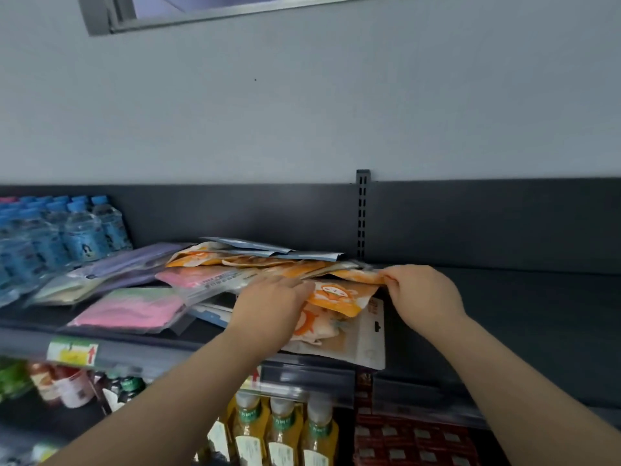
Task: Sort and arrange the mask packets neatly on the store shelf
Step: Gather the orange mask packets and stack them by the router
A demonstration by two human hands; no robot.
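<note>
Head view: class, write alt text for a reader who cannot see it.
Two bare hands handle a messy heap of mask packets on a dark store shelf: the left hand lies flat on the heap, the right hand pinches an orange packet by its edge. Pink packets and water bottles sit further left.

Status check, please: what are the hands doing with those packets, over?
Left hand pressing flat on orange packets. Right hand pinching their right edge. Pile jumbled, overlapping. Pink packet alongside, not in the way.

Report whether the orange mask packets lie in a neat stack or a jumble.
Jumble. The orange mask packets overlap at differing angles, edges unaligned; the right hand pinches one.
</note>
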